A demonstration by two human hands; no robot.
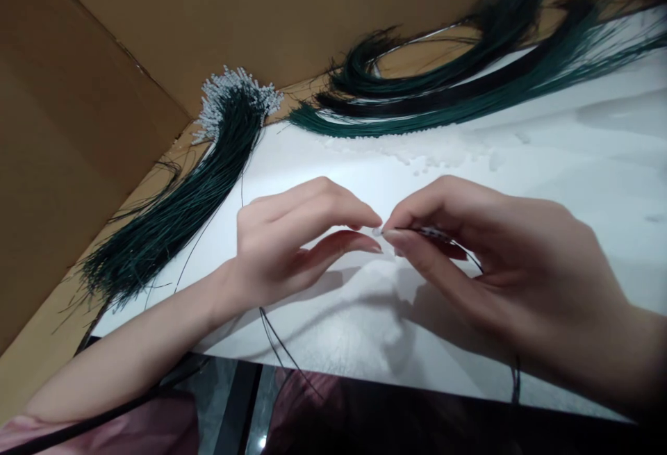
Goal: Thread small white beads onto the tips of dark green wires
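Observation:
Over the white tabletop, my right hand (500, 260) pinches a thin dark wire between thumb and forefinger. A white-speckled length (433, 233) of it lies under the curled fingers, and its dark tail runs back into the palm. Just past the pinch sits a small whitish bead-like bit (376, 231). My left hand (307, 233) faces it, with forefinger and thumb parted around this bit. Whether they touch it is hard to see. Thin dark wire strands (281, 344) hang below my left wrist.
At the left lies a thick bundle of dark green wires (182, 212) with white beaded tips (229, 97). Curved bunches of green wire (442, 104) stretch along the back. Small white beads (442, 153) are scattered before them. Brown panels (234, 10) wall the back and left.

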